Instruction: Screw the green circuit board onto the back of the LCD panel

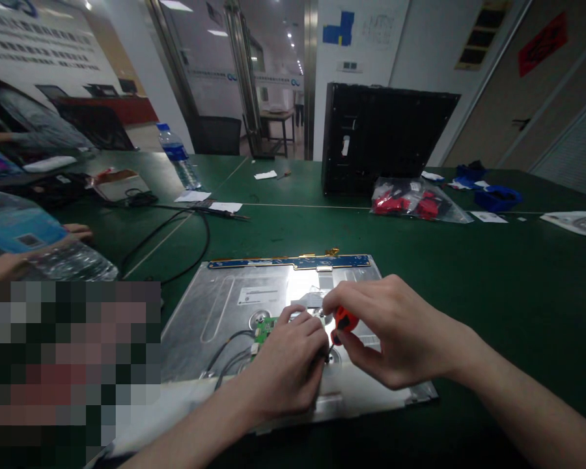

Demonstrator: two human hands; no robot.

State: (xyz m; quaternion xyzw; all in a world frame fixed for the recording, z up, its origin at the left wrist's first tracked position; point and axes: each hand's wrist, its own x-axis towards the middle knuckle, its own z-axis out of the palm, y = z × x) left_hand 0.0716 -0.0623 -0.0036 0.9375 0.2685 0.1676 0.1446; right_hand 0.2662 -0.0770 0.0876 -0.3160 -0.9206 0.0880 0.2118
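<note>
A flat metal-backed display panel (215, 293) lies on the table in front of me, with a blue circuit strip (273, 262) along its far edge. My right hand (395, 332) pinches a screwdriver (346, 319) by its red and black handle. The shaft slants down toward the panel's middle; its tip is hidden. My left hand (293, 355) rests over the green circuit board (264, 329), fingers curled close to the screwdriver. What lies under those fingers is hidden. Dark cables (229, 345) run from the board to the panel's near left.
A large black flat case (385, 137) stands behind the panel, beside a clear bag (415, 202) of red parts. Water bottles (178, 156) and a black cable (208, 238) are on the left. Another person's forearm and hand (78, 231) show at the left edge.
</note>
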